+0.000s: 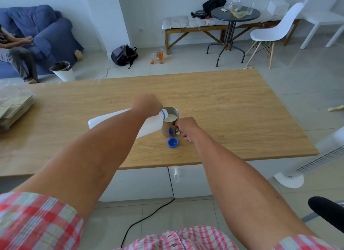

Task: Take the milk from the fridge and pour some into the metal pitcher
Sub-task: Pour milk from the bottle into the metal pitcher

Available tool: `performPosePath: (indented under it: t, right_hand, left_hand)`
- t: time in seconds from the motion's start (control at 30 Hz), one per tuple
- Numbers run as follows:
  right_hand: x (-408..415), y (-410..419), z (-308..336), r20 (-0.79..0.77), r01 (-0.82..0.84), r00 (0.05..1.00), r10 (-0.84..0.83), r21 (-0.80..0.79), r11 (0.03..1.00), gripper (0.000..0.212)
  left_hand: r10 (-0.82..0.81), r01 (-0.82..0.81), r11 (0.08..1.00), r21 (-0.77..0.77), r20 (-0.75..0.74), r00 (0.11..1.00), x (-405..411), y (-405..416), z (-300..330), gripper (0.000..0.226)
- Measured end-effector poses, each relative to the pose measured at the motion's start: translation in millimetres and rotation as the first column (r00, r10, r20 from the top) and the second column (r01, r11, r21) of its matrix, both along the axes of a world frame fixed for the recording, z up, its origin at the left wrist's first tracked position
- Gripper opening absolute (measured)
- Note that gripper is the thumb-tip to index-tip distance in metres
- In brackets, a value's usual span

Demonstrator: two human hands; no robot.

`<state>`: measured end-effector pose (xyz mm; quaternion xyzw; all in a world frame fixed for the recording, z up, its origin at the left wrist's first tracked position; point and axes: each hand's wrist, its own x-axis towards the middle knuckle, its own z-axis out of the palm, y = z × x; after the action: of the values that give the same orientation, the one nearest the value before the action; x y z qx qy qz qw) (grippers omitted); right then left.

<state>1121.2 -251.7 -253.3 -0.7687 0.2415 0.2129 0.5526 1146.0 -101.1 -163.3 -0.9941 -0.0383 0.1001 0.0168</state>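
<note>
A white plastic milk bottle (149, 126) lies tipped almost flat above the wooden table (232, 108), its blue-ringed neck over the rim of the metal pitcher (168, 129). My left hand (146, 104) grips the bottle near its neck. White milk shows inside the pitcher. My right hand (186, 128) is closed on the pitcher's handle at its right side. The blue bottle cap (172, 142) rests upside down on the table just in front of the pitcher.
A stack of paper bags in plastic (14, 106) sits at the table's left edge. A person sits on a blue sofa (46, 32) at far left, near a white bin (62, 71). A white fan (316, 156) and a black chair arm (325, 210) stand at right.
</note>
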Motion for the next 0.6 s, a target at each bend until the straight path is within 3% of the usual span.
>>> performPosePath:
  t: [0.37,0.6]
  right_hand:
    - [-2,-2,-1,-0.001,-0.01,1.0,0.01,-0.014,1.0,0.021]
    - [-6,-2,2,0.023,-0.028,0.999,0.03,-0.049,0.998,0.023]
  left_hand:
    - [0.144,-0.136,0.957,-0.258,0.015,0.989,-3,22,-20,0.03]
    - [0.27,-0.243,0.852,-0.465,-0.009,0.963,-13,32,-31,0.032]
